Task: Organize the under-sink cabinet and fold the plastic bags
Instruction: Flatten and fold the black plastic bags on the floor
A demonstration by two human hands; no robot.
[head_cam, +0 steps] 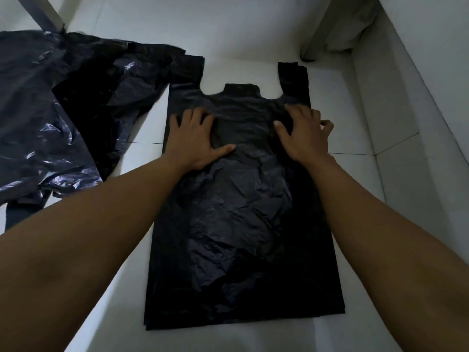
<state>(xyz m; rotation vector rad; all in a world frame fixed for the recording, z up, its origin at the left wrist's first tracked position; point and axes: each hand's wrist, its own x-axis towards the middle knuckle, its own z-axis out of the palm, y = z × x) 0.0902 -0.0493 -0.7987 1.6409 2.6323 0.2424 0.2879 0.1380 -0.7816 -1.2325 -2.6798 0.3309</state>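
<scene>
A black plastic bag (241, 224) with two handle loops lies spread flat on the white tiled floor, handles pointing away from me. It looks like a stack of several bags, judging by the layered bottom edge. My left hand (195, 141) rests palm down on its upper left part, fingers apart. My right hand (304, 133) presses flat on the upper right part, fingers spread, near the bag's right edge. Neither hand grips anything.
A crumpled heap of dark plastic bags (58, 110) lies on the floor at the left. A white wall (418, 110) runs along the right side. A grey leg or bar (43, 13) stands at the top left. A pale cloth (355, 26) hangs in the far right corner.
</scene>
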